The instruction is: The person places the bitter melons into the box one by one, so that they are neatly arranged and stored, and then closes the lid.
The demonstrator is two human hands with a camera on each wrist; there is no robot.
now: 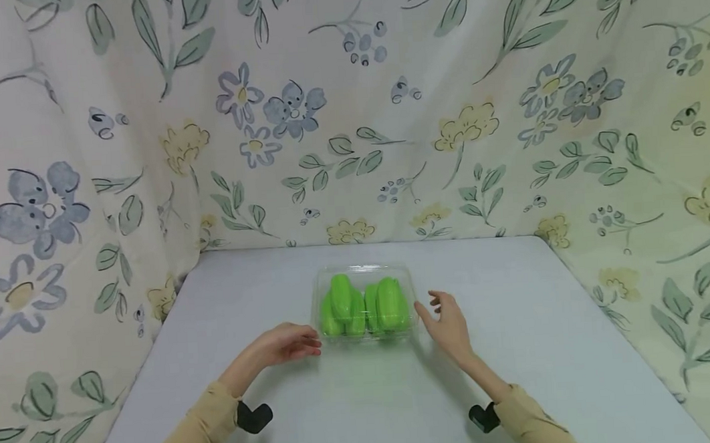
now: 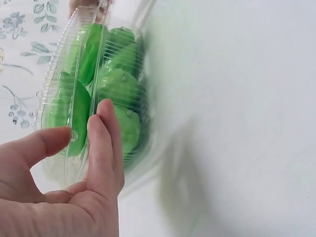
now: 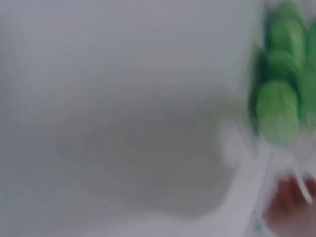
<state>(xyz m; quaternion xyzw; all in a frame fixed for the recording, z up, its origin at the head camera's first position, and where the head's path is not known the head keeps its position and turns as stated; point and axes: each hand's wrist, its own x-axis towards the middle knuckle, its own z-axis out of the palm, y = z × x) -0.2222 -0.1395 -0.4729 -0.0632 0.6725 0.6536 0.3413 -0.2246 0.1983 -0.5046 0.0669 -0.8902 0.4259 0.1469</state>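
Note:
A clear plastic clamshell box (image 1: 363,270) sits on the table, its lid over several bright green, oblong, ribbed vegetables (image 1: 389,304). My left hand (image 1: 289,343) is at the box's front left corner, fingers extended. In the left wrist view, that hand's straight fingers (image 2: 101,143) lie along the box's side, and the thumb (image 2: 47,143) is at the lid's edge. My right hand (image 1: 447,325) is beside the right side, thumb towards the box and fingers loosely bent. The right wrist view is blurred; the right hand (image 3: 292,207) shows partly at its lower right corner.
The white table (image 1: 365,408) extends around the box. Behind and on both sides hangs a floral curtain (image 1: 353,181), meeting the table at its back edge. Dark wrist cameras (image 1: 255,417) are strapped at both sleeves.

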